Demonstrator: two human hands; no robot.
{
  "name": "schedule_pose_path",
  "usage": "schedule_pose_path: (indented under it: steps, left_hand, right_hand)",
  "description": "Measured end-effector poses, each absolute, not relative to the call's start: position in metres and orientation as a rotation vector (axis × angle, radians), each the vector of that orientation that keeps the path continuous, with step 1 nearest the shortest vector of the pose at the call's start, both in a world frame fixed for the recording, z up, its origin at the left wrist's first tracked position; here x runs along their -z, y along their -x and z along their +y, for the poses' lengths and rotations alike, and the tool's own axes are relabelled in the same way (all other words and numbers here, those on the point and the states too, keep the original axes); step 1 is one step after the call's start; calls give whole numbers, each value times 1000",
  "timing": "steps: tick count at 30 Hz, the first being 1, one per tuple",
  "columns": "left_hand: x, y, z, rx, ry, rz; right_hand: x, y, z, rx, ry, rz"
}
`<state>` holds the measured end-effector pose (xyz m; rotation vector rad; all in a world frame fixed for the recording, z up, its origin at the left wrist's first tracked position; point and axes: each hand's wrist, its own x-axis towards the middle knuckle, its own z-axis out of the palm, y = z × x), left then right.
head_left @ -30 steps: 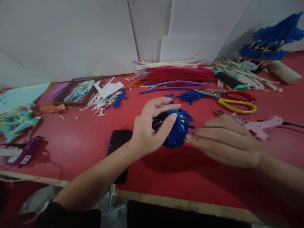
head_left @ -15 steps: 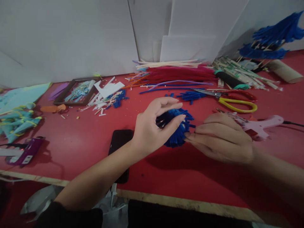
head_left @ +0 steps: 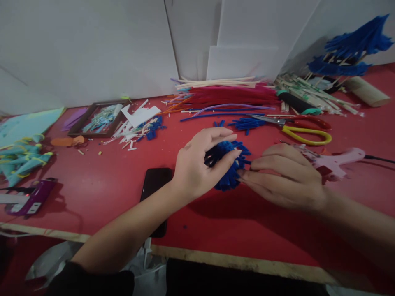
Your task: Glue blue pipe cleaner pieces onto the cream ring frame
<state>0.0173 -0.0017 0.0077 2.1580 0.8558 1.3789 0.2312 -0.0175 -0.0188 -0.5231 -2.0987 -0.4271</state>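
A round, fringed bundle of blue pipe cleaners (head_left: 228,181) is between my hands, just over the red table. My left hand (head_left: 200,162) curls around it from the left, thumb in front and fingers behind, covering part of it. At the bundle's right edge, my right hand (head_left: 285,176) has its fingers closed in a pinch on a blue pipe cleaner end. The tips of those fingers partly hide what they grip. Behind the bundle lie short cut pieces of blue pipe cleaner (head_left: 247,124).
Scissors (head_left: 305,129) with red and yellow handles lie behind my right hand, near a pink glue gun (head_left: 339,162). A black phone (head_left: 156,185) is by my left forearm. Long pipe cleaners (head_left: 231,96) line the wall; a frame-like tray (head_left: 74,130) stands left.
My right hand has shifted very slightly left, against the bundle's edge. The left hand keeps its hold, and the view has moved a little.
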Motion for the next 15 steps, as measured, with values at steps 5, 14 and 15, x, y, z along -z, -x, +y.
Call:
schedule_pose_path:
  steps: [5,14,15]
  left_hand:
    - [-8,-17,-3,-1347,-2132,929]
    - [-8,-17,-2,-1350,-2105,911]
    - [-7,-17,-2,-1354,-2110,912]
  right_hand:
    - [19,-232,-18,403,526,-2126]
    - [18,-231,-16,437,496,-2113]
    - [18,-232,-16,439,497,-2113]
